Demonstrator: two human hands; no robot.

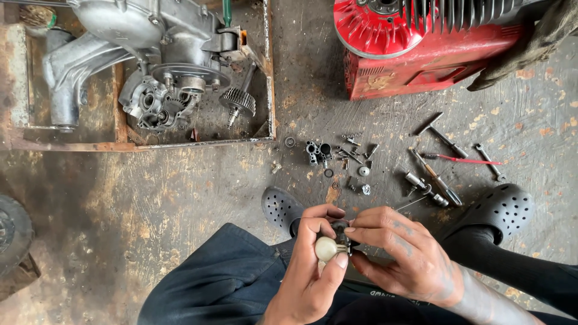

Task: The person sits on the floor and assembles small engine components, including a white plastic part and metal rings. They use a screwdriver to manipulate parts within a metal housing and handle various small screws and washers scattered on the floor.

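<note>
Over the lap, low centre: both hands meet on 1 small part [336, 241], above dark trousers [223, 283].
Left hand [313, 265]: fingers curled shut around the part; thumb pressed on its pale end, forefinger arched over the top.
Right hand [400, 253]: fingertips pinched closed on the part's dark end; thumb below, other fingers bent over it.
Part: round, smooth, cream-coloured knob at 1 end, dark metal body at the other; mostly hidden by fingers, so its full shape cannot be told.
Floor [150, 204]: rough grey concrete, stained, with worn tan patches.
Clogs: 2 black perforated ones, 1 [282, 207] just beyond the hands, 1 [503, 207] to the right.
Small parts [337, 159]: bolts, washers, rings and short metal fittings scattered on the floor between the clogs and the red housing.
Tools [445, 162]: slim wrenches and drivers lying loose, 1 with a red shaft [466, 160].
Red housing [421, 48]: painted metal, boxy, with cooling fins on top, grimy.
Tray [268, 78]: rusty metal frame, top left.
Engine casing [150, 36]: dull grey cast metal in the tray.
Gear [238, 101]: toothed, on a short shaft, beside the casing.
Tyre [12, 232]: black rubber, cut off by the left edge.
</note>
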